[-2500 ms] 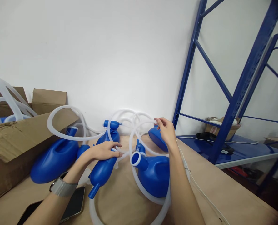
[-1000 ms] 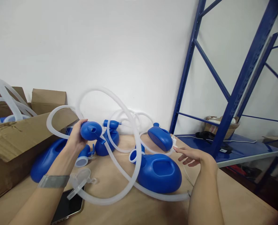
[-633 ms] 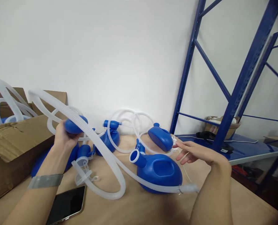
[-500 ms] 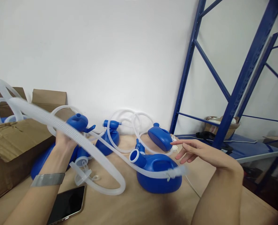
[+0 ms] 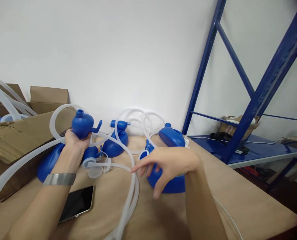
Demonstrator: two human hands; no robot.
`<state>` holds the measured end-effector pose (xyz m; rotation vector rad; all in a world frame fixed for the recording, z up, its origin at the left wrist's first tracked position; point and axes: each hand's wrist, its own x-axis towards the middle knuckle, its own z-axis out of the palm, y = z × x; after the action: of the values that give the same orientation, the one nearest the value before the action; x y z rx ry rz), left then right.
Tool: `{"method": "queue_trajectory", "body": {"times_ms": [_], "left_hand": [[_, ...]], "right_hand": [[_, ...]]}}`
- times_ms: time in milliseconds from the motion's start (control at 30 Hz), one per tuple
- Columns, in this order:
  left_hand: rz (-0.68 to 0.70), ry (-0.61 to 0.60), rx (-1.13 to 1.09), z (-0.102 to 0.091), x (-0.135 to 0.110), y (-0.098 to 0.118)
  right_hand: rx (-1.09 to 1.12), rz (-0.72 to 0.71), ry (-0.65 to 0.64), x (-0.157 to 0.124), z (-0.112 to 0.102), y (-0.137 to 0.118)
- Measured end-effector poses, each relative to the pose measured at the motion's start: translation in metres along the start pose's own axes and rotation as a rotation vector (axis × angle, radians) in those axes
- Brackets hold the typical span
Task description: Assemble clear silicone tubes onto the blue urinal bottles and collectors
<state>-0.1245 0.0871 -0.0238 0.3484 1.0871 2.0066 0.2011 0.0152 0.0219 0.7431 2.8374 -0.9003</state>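
Observation:
My left hand (image 5: 75, 142) is wrapped round the underside of a blue bulb-shaped plastic piece (image 5: 82, 124) with a short spout and a flat tab, raised over the table. Fingers apart, my right hand (image 5: 171, 163) hovers in front of a blue handled bottle (image 5: 166, 185) and hides much of it. Its index fingertip is close to a long translucent tube (image 5: 132, 186) that loops towards me; whether they touch I cannot tell. Behind my left forearm lies another blue bottle (image 5: 48, 163), near a white-rimmed neck (image 5: 89, 162) and a clear cap (image 5: 95, 172).
An open cardboard box (image 5: 20, 143) with more tubing stands at the left. A phone (image 5: 77, 203) lies near my left forearm. More blue bottles (image 5: 172, 136) and coiled tubes sit by the wall. Blue metal shelving (image 5: 248, 103) rises at the right.
My right hand has moved left and inward, across the front bottle. The tube, earlier looping in the air with its end over that bottle, now hangs lower. The blue piece has tipped more upright.

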Motion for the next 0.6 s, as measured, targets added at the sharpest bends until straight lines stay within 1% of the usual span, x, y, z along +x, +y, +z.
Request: {"method": "queue_trajectory", "body": {"times_ms": [67,100,133,167,200,233,267,300,333,400,433,500,533,567,600], "left_hand": [[-0.025,0.001,-0.030,0.002,-0.001,-0.001],[-0.039,0.002,-0.041,0.002,-0.001,-0.001],[-0.054,-0.001,-0.051,0.003,-0.001,-0.002],[-0.065,-0.005,-0.059,0.003,-0.001,-0.001],[-0.074,-0.008,-0.066,0.003,0.000,-0.001],[-0.078,-0.012,-0.072,0.003,0.001,0.000],[-0.079,-0.016,-0.076,0.003,0.001,0.000],[-0.077,-0.023,-0.076,0.002,0.002,0.001],[-0.071,-0.029,-0.073,0.001,0.004,0.002],[-0.055,-0.041,-0.061,0.000,0.006,0.003],[-0.044,-0.047,-0.053,-0.001,0.008,0.003],[-0.022,-0.061,-0.029,-0.004,0.011,0.003],[-0.010,-0.070,-0.010,-0.005,0.013,0.003],[0.003,-0.089,0.026,-0.005,0.014,0.003],[0.016,-0.108,0.064,-0.006,0.015,0.002]], "right_hand": [[-0.215,-0.138,-0.114,0.040,0.027,-0.020],[-0.314,-0.197,-0.213,0.062,0.044,-0.029],[-0.417,-0.227,-0.304,0.082,0.062,-0.037],[-0.495,-0.252,-0.329,0.100,0.078,-0.043],[-0.565,-0.238,-0.384,0.115,0.092,-0.047],[-0.632,-0.131,-0.452,0.127,0.101,-0.049],[-0.657,-0.093,-0.422,0.133,0.105,-0.048],[-0.648,-0.073,-0.426,0.135,0.104,-0.046],[-0.612,-0.064,-0.425,0.132,0.097,-0.042],[-0.494,-0.101,-0.343,0.112,0.075,-0.030],[-0.443,-0.128,-0.220,0.097,0.063,-0.024],[-0.364,-0.110,-0.068,0.065,0.048,-0.010],[-0.357,-0.110,-0.058,0.049,0.047,-0.003],[-0.365,-0.110,-0.075,0.036,0.051,0.003],[-0.376,-0.131,-0.098,0.025,0.060,0.010]]}}
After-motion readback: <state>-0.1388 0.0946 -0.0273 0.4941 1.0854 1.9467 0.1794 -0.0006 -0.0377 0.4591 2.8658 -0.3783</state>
